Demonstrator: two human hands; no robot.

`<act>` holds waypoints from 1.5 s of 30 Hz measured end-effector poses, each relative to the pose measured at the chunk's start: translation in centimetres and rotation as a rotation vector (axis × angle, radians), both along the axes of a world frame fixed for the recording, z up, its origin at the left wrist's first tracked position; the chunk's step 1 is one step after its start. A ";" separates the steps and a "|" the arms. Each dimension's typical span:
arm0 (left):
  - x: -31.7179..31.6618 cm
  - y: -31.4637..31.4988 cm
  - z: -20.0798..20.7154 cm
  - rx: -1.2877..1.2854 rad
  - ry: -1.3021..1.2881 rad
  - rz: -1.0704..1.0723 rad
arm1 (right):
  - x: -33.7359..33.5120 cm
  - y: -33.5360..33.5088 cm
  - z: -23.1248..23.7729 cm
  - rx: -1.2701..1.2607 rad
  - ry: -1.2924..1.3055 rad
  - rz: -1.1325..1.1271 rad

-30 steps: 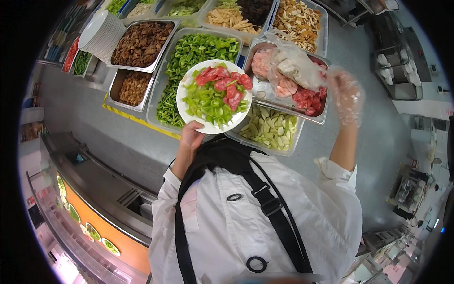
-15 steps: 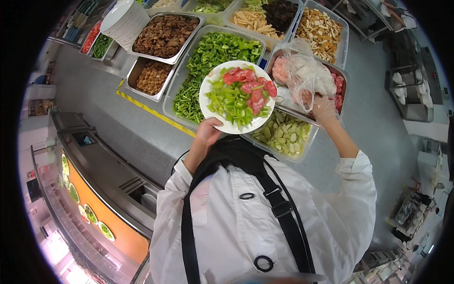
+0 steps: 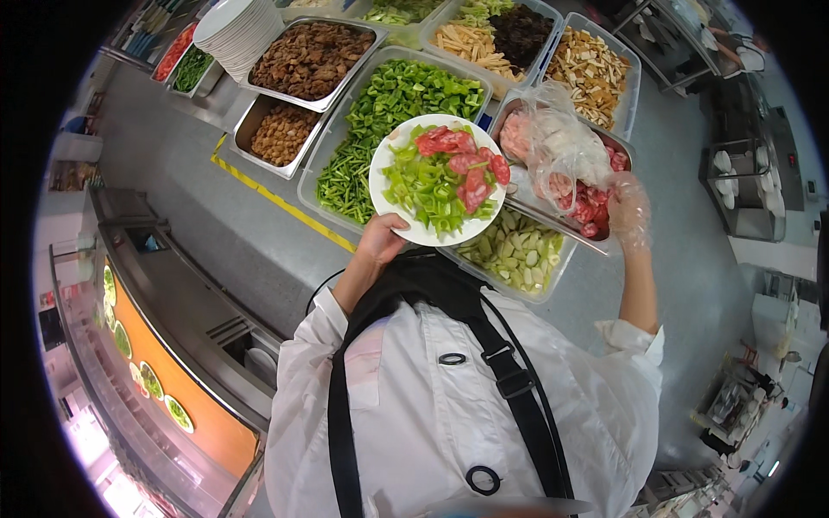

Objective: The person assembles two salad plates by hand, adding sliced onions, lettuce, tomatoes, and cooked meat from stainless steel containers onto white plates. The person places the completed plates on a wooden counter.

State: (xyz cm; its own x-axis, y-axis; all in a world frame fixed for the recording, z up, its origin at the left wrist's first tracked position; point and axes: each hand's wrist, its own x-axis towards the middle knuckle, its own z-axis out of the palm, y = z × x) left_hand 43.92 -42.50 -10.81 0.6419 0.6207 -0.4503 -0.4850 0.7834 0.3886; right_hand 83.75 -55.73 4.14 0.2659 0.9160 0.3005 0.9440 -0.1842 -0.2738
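My left hand [image 3: 381,239] grips the near left rim of a white plate [image 3: 399,207], thumb on top. The plate carries chopped green pepper pieces [image 3: 418,184] and several red-and-white sausage slices [image 3: 473,186]. My right hand [image 3: 629,211], in a clear plastic glove, is at the right edge of a metal pan [image 3: 560,226]. Red sliced sausage [image 3: 591,210] lies in this pan beside the hand. A clear plastic bag [image 3: 561,142] with pale pink meat [image 3: 516,134] covers much of the pan. The right fingers are blurred and partly turned away, so their grip does not show.
Beyond the plate is a tub of cut green peppers and green stalks [image 3: 345,186]. Sliced pale green vegetable [image 3: 518,252] fills a tub below the pan. Pans of browned meat [image 3: 313,59], a plate stack [image 3: 237,34] and a tub of tofu strips [image 3: 587,73] stand farther off.
My right hand has drawn back rightward from the bag to the pan's edge, leaving more red slices showing. The plate stays in my left hand, nearly in place.
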 end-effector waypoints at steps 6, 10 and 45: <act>0.8 0.2 0.3 0.004 -0.006 -0.037 | -10.6 3.5 4.5 0.405 0.196 0.057; 2.1 0.0 0.8 0.018 -0.015 -0.060 | -16.0 6.7 2.5 0.387 0.068 0.220; 2.2 -0.5 0.8 -0.011 -0.022 -0.091 | -12.3 4.3 -1.5 0.017 0.339 0.049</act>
